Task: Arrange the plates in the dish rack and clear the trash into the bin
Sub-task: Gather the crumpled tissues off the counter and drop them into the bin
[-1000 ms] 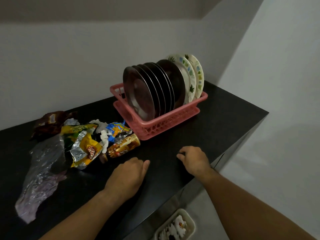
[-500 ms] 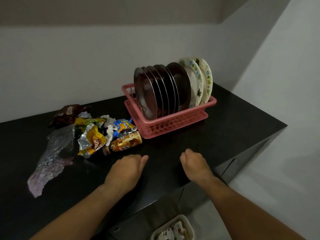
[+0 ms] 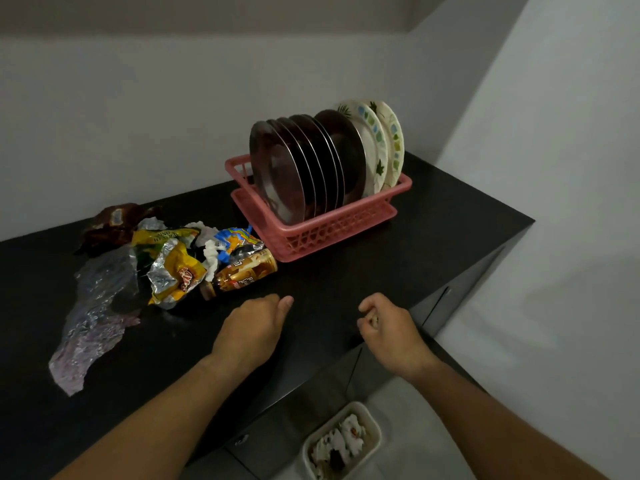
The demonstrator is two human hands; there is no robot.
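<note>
Black counter (image 3: 433,237): pink dish rack (image 3: 332,233) back R; wrapper pile (image 3: 173,265) + bottle (image 3: 242,271) L; plastic bag (image 3: 93,327) beside.

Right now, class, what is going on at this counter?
A person stands at a dark counter with the left hand and right hand over its front edge, fingers curled, holding nothing. The plates all stand upright in the pink rack. The trash, mostly wrappers, lies in a heap left of the rack, not yet cleared. The bin on the floor below holds some scraps.
</note>
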